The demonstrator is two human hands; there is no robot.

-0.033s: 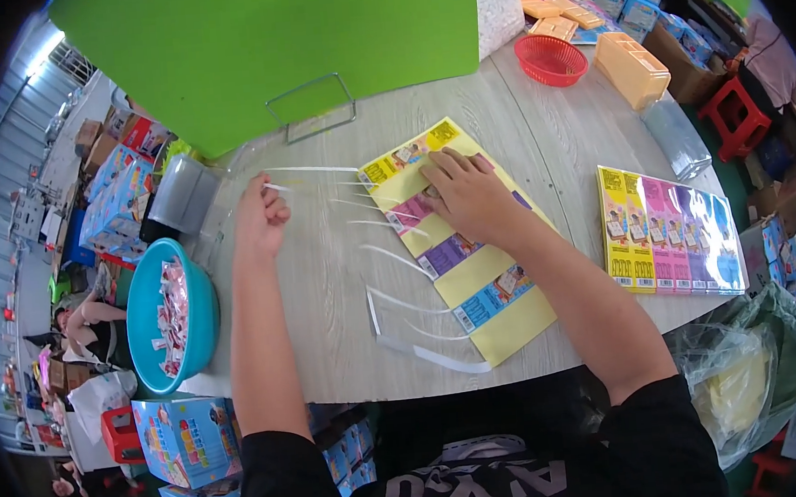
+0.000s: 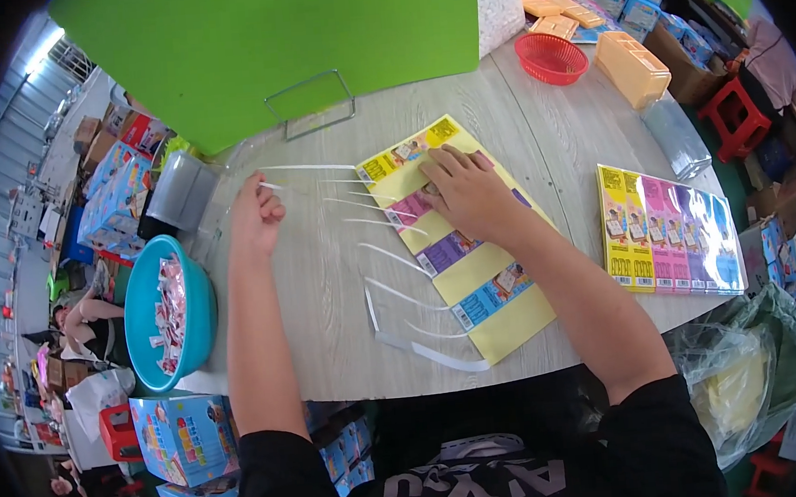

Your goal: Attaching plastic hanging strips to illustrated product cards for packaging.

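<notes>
On the table lies a yellow sheet (image 2: pixel 503 338) bearing yellow, pink, purple and blue printed labels, turned at a slant. My right hand (image 2: pixel 468 192) rests flat on its upper part, fingers stretched out, covering some of the print. Several thin white strips (image 2: pixel 399 255) curl away from the sheet's left edge. My left hand (image 2: pixel 257 215) is closed in a pinch to the left of the sheet, with the end of a long white strip (image 2: pixel 307 168) at its fingertips. That strip runs across to the sheet's upper left corner.
A turquoise bowl (image 2: pixel 137 306) of small wrapped pieces is at the left. Glossy printed label sheets (image 2: pixel 672 227) lie at the right. Behind them are a clear plastic-wrapped pack (image 2: pixel 676 140), an orange holder (image 2: pixel 632 69) and a red basket (image 2: pixel 551 59). A green board (image 2: pixel 269 39) and wire stand (image 2: pixel 318 122) edge the back.
</notes>
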